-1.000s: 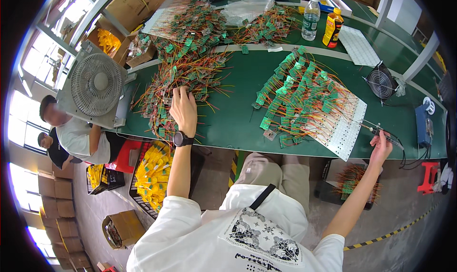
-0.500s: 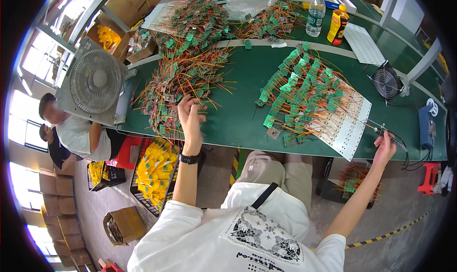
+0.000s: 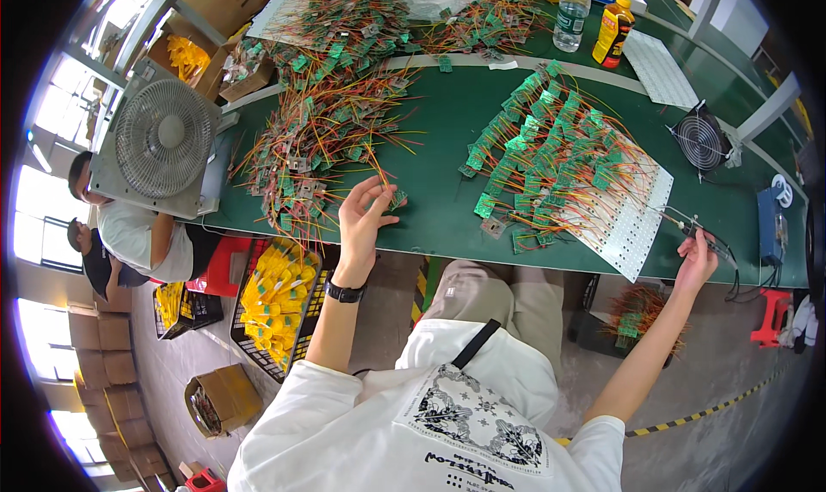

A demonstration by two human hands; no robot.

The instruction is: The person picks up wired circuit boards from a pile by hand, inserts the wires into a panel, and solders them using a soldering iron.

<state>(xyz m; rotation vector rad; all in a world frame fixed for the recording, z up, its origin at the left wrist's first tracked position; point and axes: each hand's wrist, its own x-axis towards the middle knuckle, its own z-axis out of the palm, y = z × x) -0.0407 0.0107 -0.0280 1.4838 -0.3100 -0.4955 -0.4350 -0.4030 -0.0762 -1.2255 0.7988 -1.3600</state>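
Lettering (image 3: 461, 461) marks the white T-shirt (image 3: 361, 432). The right hand (image 3: 695, 262) grips a soldering iron (image 3: 689, 226), partly covered; the left hand (image 3: 363, 221) pinches a half-hidden wired circuit board (image 3: 398, 200) right of the board heap (image 3: 301, 152). Beyond, a labelled bottle (image 3: 570, 18) is cropped above.

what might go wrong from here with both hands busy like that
The small green board in the left hand might slip and fall near the front edge of the table. The corded tool in the right hand points toward the perforated plate, so it could catch loose wires there. The wired pile at left looks tangled and may snag.
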